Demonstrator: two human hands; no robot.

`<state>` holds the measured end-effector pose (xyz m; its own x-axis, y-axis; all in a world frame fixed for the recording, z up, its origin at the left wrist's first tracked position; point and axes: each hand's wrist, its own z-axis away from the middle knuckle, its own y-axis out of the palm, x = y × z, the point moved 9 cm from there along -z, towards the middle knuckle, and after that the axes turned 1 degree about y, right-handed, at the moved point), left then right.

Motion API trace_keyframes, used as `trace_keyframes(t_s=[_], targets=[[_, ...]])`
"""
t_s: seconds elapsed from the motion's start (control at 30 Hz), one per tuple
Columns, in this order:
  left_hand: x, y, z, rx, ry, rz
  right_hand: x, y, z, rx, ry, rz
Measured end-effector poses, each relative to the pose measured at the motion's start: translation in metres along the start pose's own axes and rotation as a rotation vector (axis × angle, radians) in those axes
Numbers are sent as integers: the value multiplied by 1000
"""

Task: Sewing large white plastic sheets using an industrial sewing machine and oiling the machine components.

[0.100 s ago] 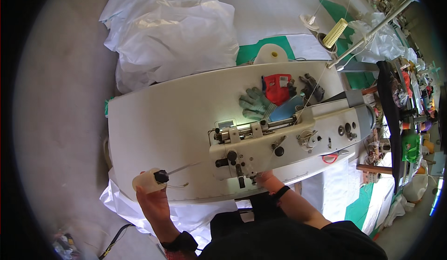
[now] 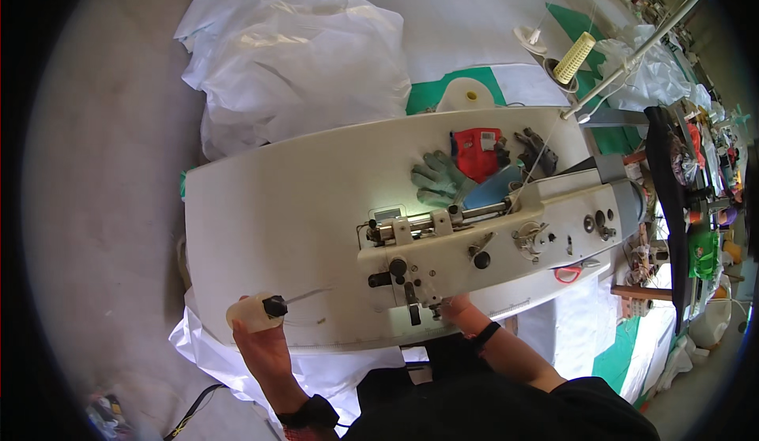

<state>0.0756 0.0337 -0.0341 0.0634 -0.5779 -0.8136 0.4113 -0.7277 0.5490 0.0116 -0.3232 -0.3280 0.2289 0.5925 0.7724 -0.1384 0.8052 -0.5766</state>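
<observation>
At the near left edge of the surface (image 2: pixel 261 204), the left hand (image 2: pixel 265 346) has stayed clenched on a small oil bottle (image 2: pixel 254 312); the right hand (image 2: pixel 457 308), grip unclear, remains under the sewing machine (image 2: pixel 490 243).

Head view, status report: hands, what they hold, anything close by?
Left hand grips small clear oil bottle, spout toward sewing machine. Right hand under machine head, fingers hidden. Gloves behind.

Left hand (image 2: pixel 261 342) clenched, right hand (image 2: pixel 458 310) extended
</observation>
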Motion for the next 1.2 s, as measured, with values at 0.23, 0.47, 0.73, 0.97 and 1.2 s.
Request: trace_keyframes(t_s=[0.23, 0.47, 0.73, 0.97, 1.2], targets=[[25, -18, -4, 71, 133, 116, 86, -75, 0, -167, -281, 149], [22, -14, 13, 179, 293, 138, 124, -106, 2, -220, -343, 164], [31, -42, 93, 106, 511, 137, 105, -103, -3, -163, -208, -544], [96, -66, 151, -8, 296, 69, 112, -117, -12, -290, -361, -633], [126, -39, 163, -16, 383, -178, 105, -119, -1, -179, -263, -735]])
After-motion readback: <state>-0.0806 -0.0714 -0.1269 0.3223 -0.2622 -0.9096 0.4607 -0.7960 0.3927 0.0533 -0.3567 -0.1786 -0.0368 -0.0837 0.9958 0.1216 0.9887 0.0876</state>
